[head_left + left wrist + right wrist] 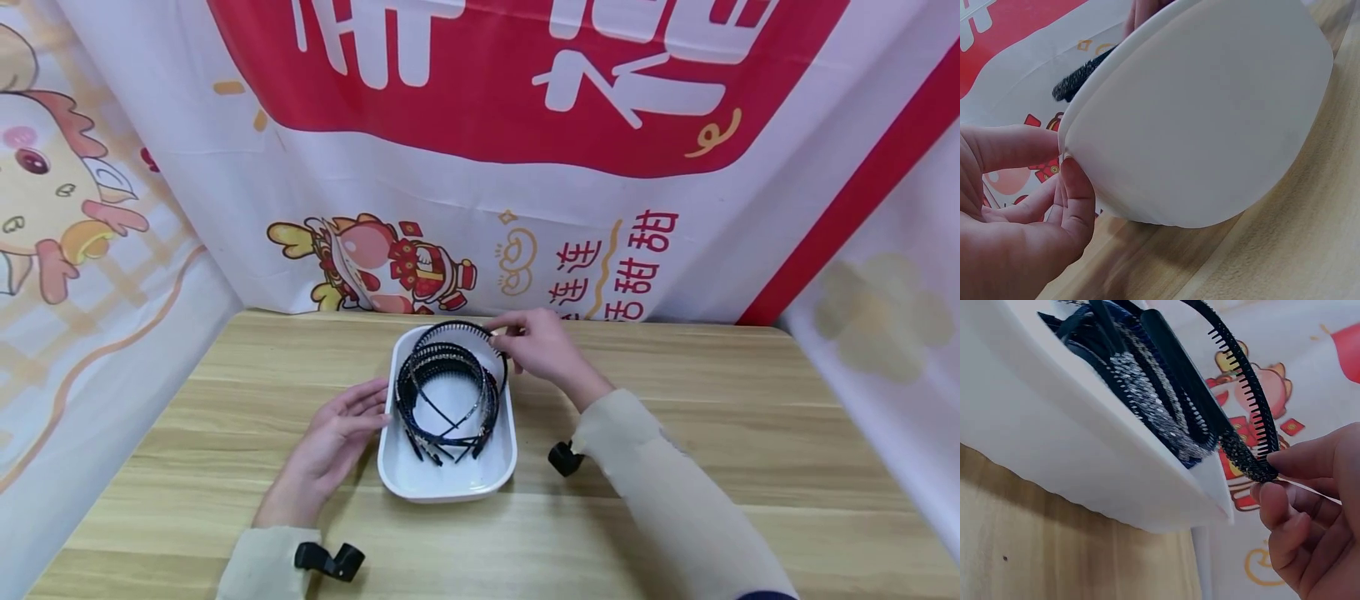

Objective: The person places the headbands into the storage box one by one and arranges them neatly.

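A white rectangular tray (427, 479) with rounded corners holds several dark headbands (405, 400), some with glittery silver or beaded surfaces (1147, 387). At its left side my left hand (337, 437) pinches the rim between thumb and finger; the left wrist view shows the fingertips (1075, 178) against the tray wall. My right hand (536, 346) is at the far right corner of the tray. Between thumb and fingers it pinches a black toothed headband (1250, 381), raised above the others. One end of this headband crosses over the pile.
The tray stands on a wood-grain table (637, 517). Behind it hangs a white and red printed cloth (480, 183), close to the table's far edge. More printed cloth (112, 333) hangs at the left side. Black wrist mounts (330, 561) sit on both sleeves.
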The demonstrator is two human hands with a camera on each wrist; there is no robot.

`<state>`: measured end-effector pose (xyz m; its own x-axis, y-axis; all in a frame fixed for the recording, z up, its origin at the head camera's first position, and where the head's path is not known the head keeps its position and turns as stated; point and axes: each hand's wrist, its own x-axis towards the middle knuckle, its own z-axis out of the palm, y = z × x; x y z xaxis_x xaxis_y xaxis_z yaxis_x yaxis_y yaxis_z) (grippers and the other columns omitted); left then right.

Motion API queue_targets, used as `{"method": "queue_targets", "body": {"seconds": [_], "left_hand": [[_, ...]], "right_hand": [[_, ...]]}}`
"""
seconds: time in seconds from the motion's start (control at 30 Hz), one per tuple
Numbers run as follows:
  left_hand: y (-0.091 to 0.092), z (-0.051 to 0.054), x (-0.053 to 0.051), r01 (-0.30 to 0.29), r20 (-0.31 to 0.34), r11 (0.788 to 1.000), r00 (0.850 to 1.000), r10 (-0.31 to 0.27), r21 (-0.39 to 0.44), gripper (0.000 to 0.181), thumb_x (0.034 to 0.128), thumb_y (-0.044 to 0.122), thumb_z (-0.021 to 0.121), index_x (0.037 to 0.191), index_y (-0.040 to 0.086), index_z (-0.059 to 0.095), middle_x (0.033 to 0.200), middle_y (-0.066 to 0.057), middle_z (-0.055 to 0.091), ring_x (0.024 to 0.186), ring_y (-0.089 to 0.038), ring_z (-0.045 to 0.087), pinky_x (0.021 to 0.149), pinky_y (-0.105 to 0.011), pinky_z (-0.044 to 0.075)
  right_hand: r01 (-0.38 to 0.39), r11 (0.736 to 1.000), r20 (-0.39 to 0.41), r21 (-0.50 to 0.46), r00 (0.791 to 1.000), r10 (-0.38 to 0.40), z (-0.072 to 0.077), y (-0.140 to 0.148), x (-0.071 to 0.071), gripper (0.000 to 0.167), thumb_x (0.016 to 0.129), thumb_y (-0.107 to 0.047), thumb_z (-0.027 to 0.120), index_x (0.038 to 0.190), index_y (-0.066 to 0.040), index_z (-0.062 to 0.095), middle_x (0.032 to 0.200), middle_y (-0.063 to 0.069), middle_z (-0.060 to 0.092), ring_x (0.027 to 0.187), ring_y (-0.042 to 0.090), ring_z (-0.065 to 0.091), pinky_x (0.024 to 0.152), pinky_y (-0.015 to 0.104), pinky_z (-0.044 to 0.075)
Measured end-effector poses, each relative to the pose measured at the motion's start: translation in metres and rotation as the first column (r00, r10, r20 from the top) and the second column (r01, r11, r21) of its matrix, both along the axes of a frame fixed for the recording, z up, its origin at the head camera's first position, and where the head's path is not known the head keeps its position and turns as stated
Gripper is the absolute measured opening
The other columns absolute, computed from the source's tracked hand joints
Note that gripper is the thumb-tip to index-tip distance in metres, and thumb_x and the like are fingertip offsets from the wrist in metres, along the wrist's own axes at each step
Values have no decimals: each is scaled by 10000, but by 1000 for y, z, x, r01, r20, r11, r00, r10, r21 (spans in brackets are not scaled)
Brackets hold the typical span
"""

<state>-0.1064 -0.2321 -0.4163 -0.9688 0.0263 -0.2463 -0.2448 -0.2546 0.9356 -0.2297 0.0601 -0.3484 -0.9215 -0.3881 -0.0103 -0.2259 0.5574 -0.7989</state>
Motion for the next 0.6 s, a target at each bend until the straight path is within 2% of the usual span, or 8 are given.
{"method": "queue_targets", "body": {"seconds": [0.1, 0.17, 0.27, 0.4, 0.6], "left_hand": [[1, 0, 0, 4, -2, 1000, 1000, -4, -3, 733, 945, -117, 617, 1615, -70, 324, 1235, 44, 664, 1173, -97, 629, 1067, -207, 549], [1, 1, 0, 3, -2, 1000, 1000, -3, -3, 731, 945, -118, 614, 1614, -72, 322, 1233, 48, 664, 1171, -95, 630, 1067, -205, 548], [1, 1, 0, 0, -4, 1000, 1000, 0, -4, 727, 945, -119, 611, 1612, -74, 325, 1226, 58, 670, 1167, -91, 632, 1065, -203, 547], [1, 0, 0, -3, -1, 1000, 1000, 3, -3, 725, 945, -117, 617, 1610, -70, 333, 1224, 65, 676, 1168, -91, 636, 1067, -204, 547], [1, -1, 0, -3, 0, 1000, 1000, 3, 3, 725, 941, -117, 622, 1607, -62, 343, 1225, 53, 675, 1172, -99, 636, 1070, -213, 549]], "right_hand": [[-18, 1000, -19, 23, 1000, 19, -4, -6, 0, 289, 1001, -167, 709, 1277, -167, 796, 801, 70, 704, 641, 318, 683, 515, 262, 449], [-31, 999, -27, 33, 999, 32, -7, -9, 1, 293, 999, -161, 702, 1276, -164, 797, 806, 68, 706, 610, 243, 654, 520, 257, 461], [-38, 999, -28, 30, 999, 39, -10, -13, 2, 294, 997, -143, 693, 1271, -159, 800, 820, 103, 711, 583, 161, 604, 518, 246, 464], [-41, 999, -12, 13, 999, 41, -12, -19, 4, 294, 999, -133, 694, 1272, -165, 798, 852, 170, 725, 580, 144, 580, 513, 237, 454], [-34, 999, -23, 40, 999, 35, -15, -24, 4, 286, 1006, -134, 696, 1267, -181, 804, 794, 88, 702, 595, 128, 570, 527, 237, 461]]}}
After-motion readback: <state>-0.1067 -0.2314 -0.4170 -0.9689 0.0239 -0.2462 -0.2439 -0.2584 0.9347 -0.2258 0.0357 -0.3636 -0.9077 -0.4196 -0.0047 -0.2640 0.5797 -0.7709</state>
